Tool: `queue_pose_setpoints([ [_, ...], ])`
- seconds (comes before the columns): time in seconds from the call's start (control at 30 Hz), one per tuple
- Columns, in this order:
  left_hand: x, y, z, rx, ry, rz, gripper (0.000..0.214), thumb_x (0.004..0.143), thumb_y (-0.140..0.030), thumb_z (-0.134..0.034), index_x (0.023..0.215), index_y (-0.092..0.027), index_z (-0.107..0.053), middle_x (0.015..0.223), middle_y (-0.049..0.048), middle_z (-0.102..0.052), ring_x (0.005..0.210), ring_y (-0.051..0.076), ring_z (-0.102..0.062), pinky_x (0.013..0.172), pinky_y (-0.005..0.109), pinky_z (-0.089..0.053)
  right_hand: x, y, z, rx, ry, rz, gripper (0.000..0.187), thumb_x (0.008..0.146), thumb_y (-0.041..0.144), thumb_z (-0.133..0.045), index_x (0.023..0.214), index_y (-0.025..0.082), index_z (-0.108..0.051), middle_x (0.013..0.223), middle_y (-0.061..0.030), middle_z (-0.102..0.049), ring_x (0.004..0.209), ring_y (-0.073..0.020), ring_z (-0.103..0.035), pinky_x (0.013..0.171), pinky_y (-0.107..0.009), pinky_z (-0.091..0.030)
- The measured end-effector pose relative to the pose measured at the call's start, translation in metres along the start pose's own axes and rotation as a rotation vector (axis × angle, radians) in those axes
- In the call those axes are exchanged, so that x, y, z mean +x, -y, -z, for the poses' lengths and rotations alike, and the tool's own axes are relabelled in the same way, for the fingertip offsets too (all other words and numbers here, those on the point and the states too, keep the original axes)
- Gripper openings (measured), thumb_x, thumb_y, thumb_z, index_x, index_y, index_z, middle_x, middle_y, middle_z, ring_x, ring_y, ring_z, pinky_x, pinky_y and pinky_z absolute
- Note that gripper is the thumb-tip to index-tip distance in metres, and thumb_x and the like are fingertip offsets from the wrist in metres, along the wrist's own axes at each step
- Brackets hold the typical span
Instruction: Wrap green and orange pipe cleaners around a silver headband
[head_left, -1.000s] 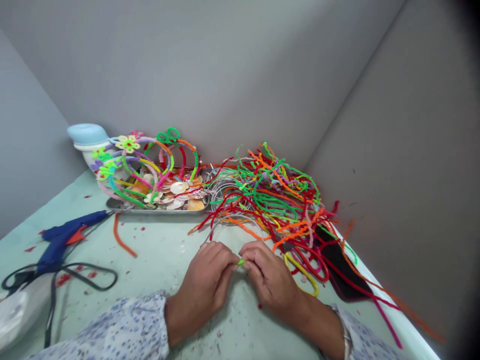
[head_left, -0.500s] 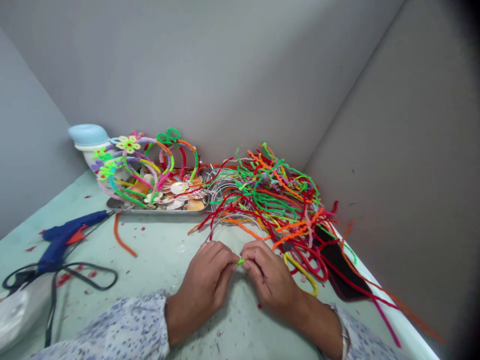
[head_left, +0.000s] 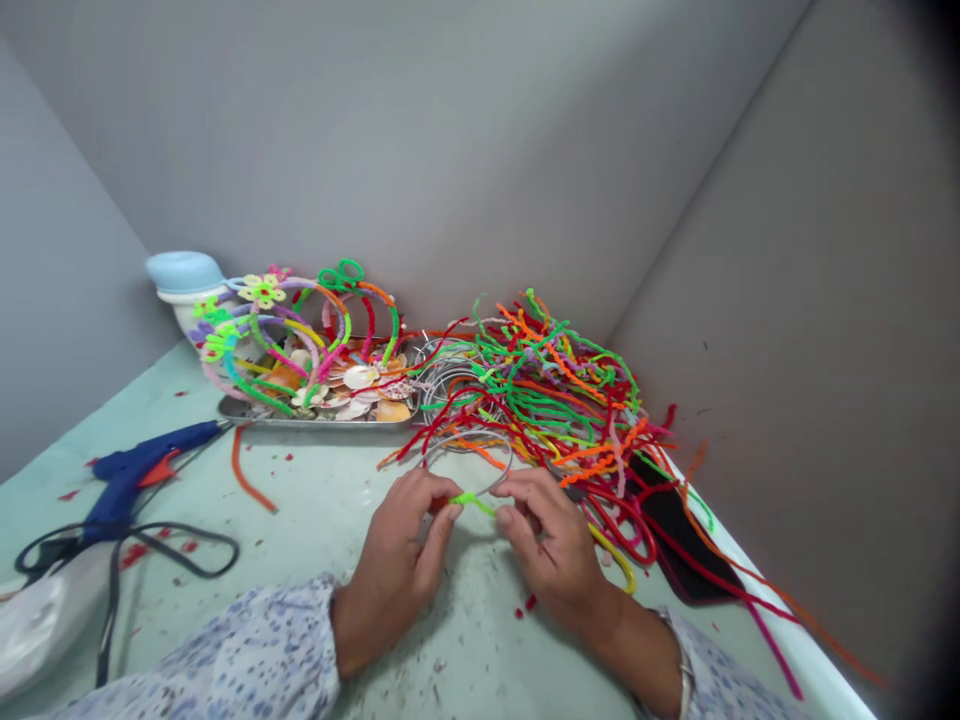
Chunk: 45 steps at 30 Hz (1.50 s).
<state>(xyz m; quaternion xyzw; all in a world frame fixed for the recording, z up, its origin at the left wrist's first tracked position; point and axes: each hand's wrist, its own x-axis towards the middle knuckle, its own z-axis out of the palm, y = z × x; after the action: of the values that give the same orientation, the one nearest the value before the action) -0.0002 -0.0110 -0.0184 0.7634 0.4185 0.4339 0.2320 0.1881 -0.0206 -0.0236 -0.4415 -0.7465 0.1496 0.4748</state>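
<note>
Between my hands is a bright green pipe cleaner [head_left: 480, 504], partly coiled round a thin grey wire hoop [head_left: 512, 462]. My left hand [head_left: 409, 555] pinches the hoop at the coiled green part, where a bit of orange-red also shows by the fingertips. My right hand [head_left: 559, 550] is closed, thumb against forefinger, on the loose end of the green pipe cleaner. The hoop's upper curve stands up behind my fingers; its lower part is hidden by the hands. Yellow-handled scissors [head_left: 616, 560] lie just beyond my right hand, partly covered.
Behind lies a tangled heap of coloured pipe cleaners [head_left: 555, 390] beside bare wire hoops [head_left: 442, 375]. A metal tray [head_left: 322, 425] holds shells and decorated hoops [head_left: 345, 310]. At left are a blue glue gun [head_left: 135, 470] with its cord and a white bottle [head_left: 184, 290]. A dark phone-like slab [head_left: 690, 550] lies right.
My hands have moved apart slightly, and a stretch of green pipe cleaner now shows between them. The wire hoop has turned a little and shows more fully behind the fingers.
</note>
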Motion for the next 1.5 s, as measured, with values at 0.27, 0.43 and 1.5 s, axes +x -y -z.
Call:
queue_pose_setpoints([
  [0.27, 0.001, -0.003, 0.002, -0.033, 0.013, -0.025, 0.020, 0.093, -0.016, -0.048, 0.105, -0.022, -0.063, 0.088, 0.0041, -0.060, 0.085, 0.018, -0.057, 0.076, 0.031, -0.046, 0.002, -0.001, -0.002, -0.038, 0.142, 0.023, 0.016, 0.093, 0.026, -0.049, 0.097, 0.021, -0.064, 0.090, -0.0053, -0.066, 0.086, -0.0212, -0.057, 0.076, -0.037, -0.045],
  [0.43, 0.004, 0.001, 0.004, -0.040, -0.087, 0.003, 0.019, 0.093, -0.017, -0.049, 0.104, -0.022, -0.062, 0.091, 0.0039, -0.062, 0.089, 0.019, -0.057, 0.080, 0.032, -0.045, 0.000, -0.005, -0.003, -0.022, 0.140, -0.037, 0.020, 0.095, 0.030, -0.047, 0.097, 0.020, -0.065, 0.085, -0.0045, -0.067, 0.082, -0.0207, -0.058, 0.075, -0.036, -0.044],
  [1.5, 0.004, 0.004, 0.008, -0.148, -0.068, 0.130, 0.016, 0.093, -0.027, -0.049, 0.097, -0.020, -0.063, 0.089, 0.0018, -0.060, 0.086, 0.018, -0.056, 0.079, 0.029, -0.041, 0.006, -0.013, 0.002, -0.278, -0.248, 0.122, 0.025, 0.087, 0.018, -0.059, 0.112, 0.022, -0.059, 0.108, -0.0093, -0.062, 0.103, -0.0257, -0.056, 0.089, -0.046, -0.045],
])
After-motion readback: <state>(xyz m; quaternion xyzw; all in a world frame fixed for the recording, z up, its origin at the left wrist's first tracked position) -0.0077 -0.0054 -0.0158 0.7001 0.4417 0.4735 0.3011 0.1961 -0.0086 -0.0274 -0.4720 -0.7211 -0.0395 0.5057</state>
